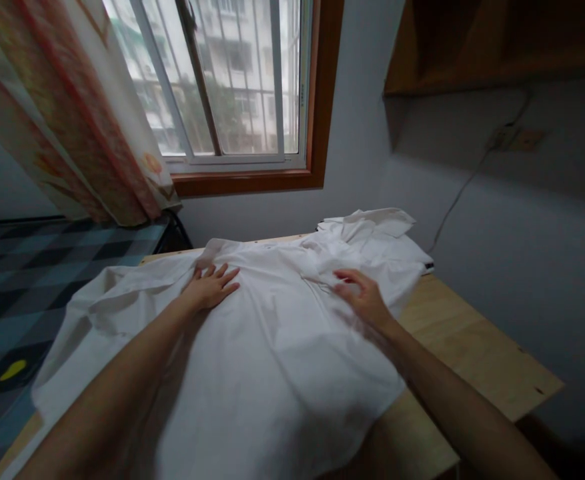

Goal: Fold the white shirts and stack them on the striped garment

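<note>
A white shirt [282,333] lies spread over a light wooden table, with creases running through it and its near part hanging over the front edge. My left hand [212,287] rests flat on the left of the cloth, fingers spread. Over the right part of the fabric is my right hand [359,297], its fingers loosely curved and a gap showing between thumb and forefinger. I see nothing held in it. Toward the far right corner the cloth is bunched into a raised heap [367,227], with a dark edge of something showing beneath it.
Bare wood of the table [467,340] shows on the right. A bed with a checked cover [17,287] stands at the left, below a floral curtain [82,120]. Behind are a barred window [242,80], a wall shelf [452,53] and a hanging cable [455,200].
</note>
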### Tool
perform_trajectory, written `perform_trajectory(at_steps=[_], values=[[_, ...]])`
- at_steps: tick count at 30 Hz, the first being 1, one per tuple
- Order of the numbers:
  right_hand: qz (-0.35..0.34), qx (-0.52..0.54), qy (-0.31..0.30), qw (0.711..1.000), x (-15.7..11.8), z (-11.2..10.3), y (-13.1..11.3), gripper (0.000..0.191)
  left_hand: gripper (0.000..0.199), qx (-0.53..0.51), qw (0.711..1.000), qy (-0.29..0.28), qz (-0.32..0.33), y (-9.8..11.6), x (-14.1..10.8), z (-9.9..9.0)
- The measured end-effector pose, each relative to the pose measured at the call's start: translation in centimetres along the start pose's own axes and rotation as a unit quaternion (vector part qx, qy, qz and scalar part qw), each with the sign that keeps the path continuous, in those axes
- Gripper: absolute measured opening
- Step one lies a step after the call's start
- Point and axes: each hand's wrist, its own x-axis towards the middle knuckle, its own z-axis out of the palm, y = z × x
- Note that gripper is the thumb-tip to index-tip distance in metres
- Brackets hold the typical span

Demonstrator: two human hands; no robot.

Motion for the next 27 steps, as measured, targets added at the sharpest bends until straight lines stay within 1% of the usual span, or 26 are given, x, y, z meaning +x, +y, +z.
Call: perform_trajectory(at_steps=[1,2,3,4,5,6,7,9,11,13,15,17,19,20,21,22,23,24,25,27], values=[[0.021,-0.012,0.127,0.992,-0.5,-2.4,0.6,0.035,0.054,0.01,1.0,0.021,0.004,0.6,-0.2,-0.5],[0.042,-0.028,0.259,0.964,-1.0,-4.7,1.4,0.034,0.049,0.018,0.999,0.047,0.005,1.5,-0.3,-1.1],[0.057,-0.035,0.355,0.932,-1.3,-6.8,2.3,0.036,0.044,0.026,0.997,0.075,0.004,2.7,-0.4,-1.7],[0.075,-0.027,0.395,0.915,-1.6,-8.6,3.4,0.041,0.041,0.028,0.994,0.104,0.005,4.1,-0.4,-2.1],[0.097,-0.001,0.405,0.909,-1.8,-9.9,4.5,0.046,0.039,0.022,0.992,0.127,0.011,5.9,-0.4,-2.5],[0.125,0.035,0.39,0.912,-1.9,-10.8,5.6,0.049,0.04,0.01,0.99,0.139,0.023,7.9,-0.4,-2.7],[0.154,0.072,0.354,0.919,-2.1,-11.3,6.6,0.052,0.042,-0.016,0.988,0.146,0.053,10.0,-0.4,-2.7],[0.208,0.138,0.262,0.932,-2.4,-11.2,8.1,0.056,0.049,-0.072,0.977,0.139,0.144,14.2,-0.8,-2.1],[0.242,0.181,0.19,0.934,-3.1,-10.7,8.9,0.059,0.057,-0.093,0.966,0.091,0.224,17.8,-1.3,-0.9],[0.264,0.209,0.147,0.93,-4.0,-10.4,9.1,0.061,0.068,-0.093,0.962,0.045,0.251,20.0,-1.9,0.5],[0.274,0.225,0.113,0.928,-5.2,-10.7,9.0,0.056,0.076,-0.088,0.966,0.027,0.243,21.0,-2.3,1.5],[0.269,0.239,0.062,0.931,-6.4,-11.3,8.7,0.052,0.078,-0.086,0.969,0.028,0.232,21.1,-2.4,2.0],[0.255,0.242,0.0,0.936,-7.4,-11.7,8.2,0.055,0.079,-0.086,0.969,0.024,0.229,20.9,-2.2,2.1],[0.249,0.229,-0.033,0.94,-7.8,-11.8,7.9,0.056,0.081,-0.086,0.97,0.021,0.227,20.9,-2.1,2.1],[0.245,0.203,-0.058,0.946,-8.1,-11.9,7.6,0.053,0.082,-0.086,0.971,0.018,0.223,20.9,-1.9,2.0],[0.245,0.171,-0.069,0.952,-8.2,-12.0,7.3,0.046,0.083,-0.086,0.972,0.017,0.218,21.0,-1.8,2.0],[0.247,0.139,-0.066,0.957,-8.2,-12.2,7.0,0.041,0.084,-0.086,0.973,0.017,0.214,21.1,-1.7,1.9],[0.252,0.113,-0.048,0.96,-8.1,-12.6,6.7,0.038,0.084,-0.085,0.974,0.018,0.211,21.2,-1.7,1.9],[0.258,0.095,-0.015,0.961,-7.8,-13.3,6.3,0.038,0.084,-0.084,0.974,0.019,0.21,21.3,-1.7,1.9],[0.263,0.073,0.066,0.96,-6.7,-15.3,5.4,0.039,0.084,-0.081,0.973,0.019,0.213,21.5,-1.6,2.0]])
